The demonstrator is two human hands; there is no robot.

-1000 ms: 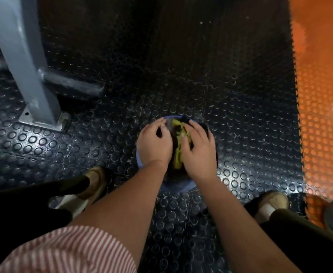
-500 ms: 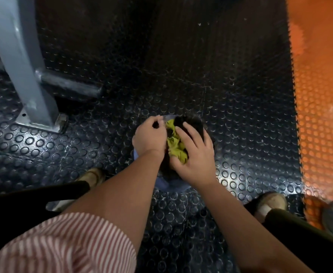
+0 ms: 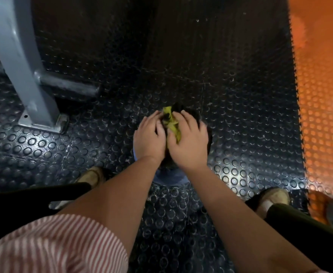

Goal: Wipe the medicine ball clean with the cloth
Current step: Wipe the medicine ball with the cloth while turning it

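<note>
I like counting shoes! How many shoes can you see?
2. One tan shoe left of the blue-and-black medicine ball, the other tan shoe right of it; trouser legs partly hide both.

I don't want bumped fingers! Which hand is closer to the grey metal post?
Left. The left hand is right of the grey metal post, not touching; the right hand is farther right.
</note>
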